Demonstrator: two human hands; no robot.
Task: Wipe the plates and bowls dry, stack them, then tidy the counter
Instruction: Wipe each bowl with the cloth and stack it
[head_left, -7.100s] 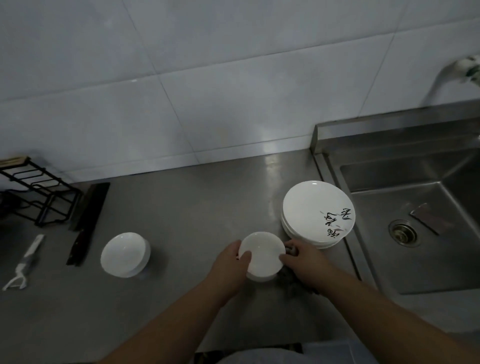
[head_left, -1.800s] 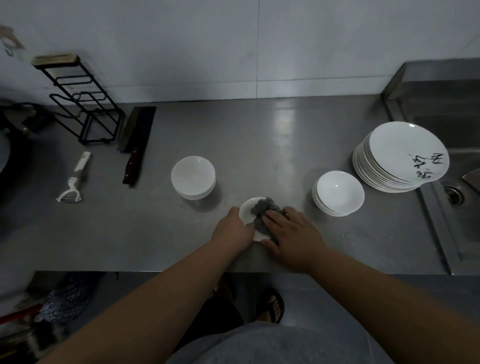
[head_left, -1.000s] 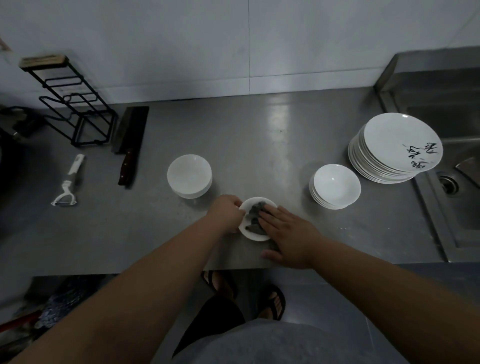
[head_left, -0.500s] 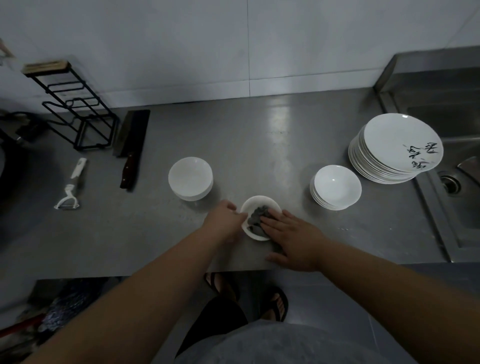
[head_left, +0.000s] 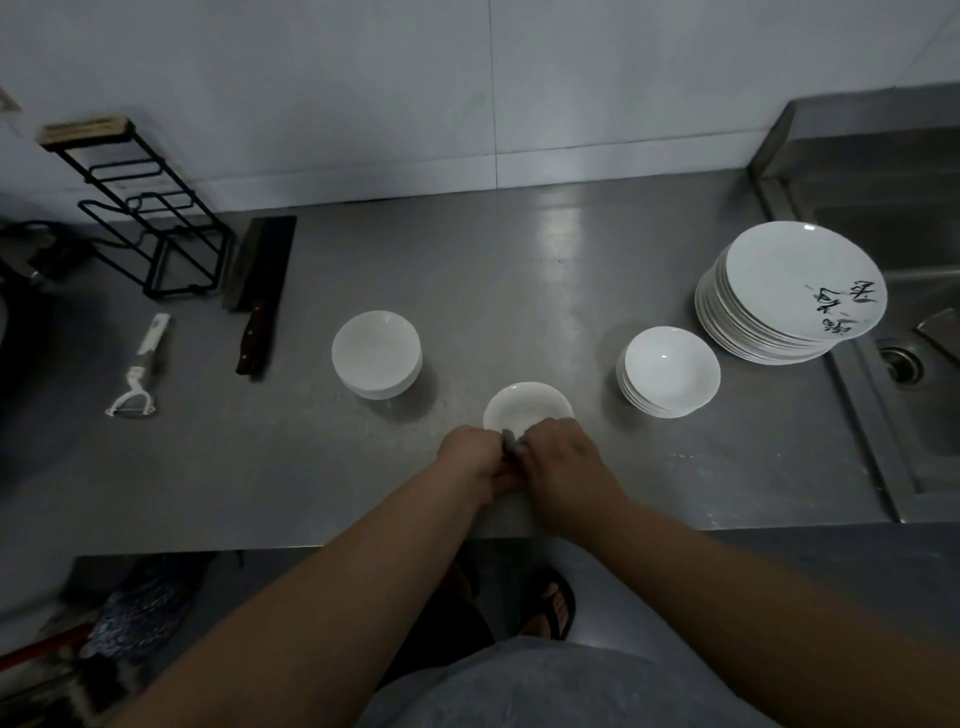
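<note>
A small white bowl (head_left: 527, 408) is tilted up near the counter's front edge. My left hand (head_left: 470, 457) grips its near rim. My right hand (head_left: 563, 462) pinches a grey cloth (head_left: 511, 442) against that same rim; most of the cloth is hidden between my hands. A stack of white bowls (head_left: 376, 353) stands to the left, and another stack of bowls (head_left: 670, 371) to the right. A tall stack of white plates (head_left: 789, 293) with black writing on top sits beside the sink.
A cleaver (head_left: 260, 291) and a white peeler (head_left: 137, 371) lie at the left of the steel counter (head_left: 519, 270), near a black wire rack (head_left: 140, 213). The sink (head_left: 914, 291) with its drain (head_left: 898, 364) is at the right. The counter's front edge runs under my wrists.
The bowl has tipped up from lying flat. My right hand and the cloth moved from inside the bowl to its near rim, close against my left hand.
</note>
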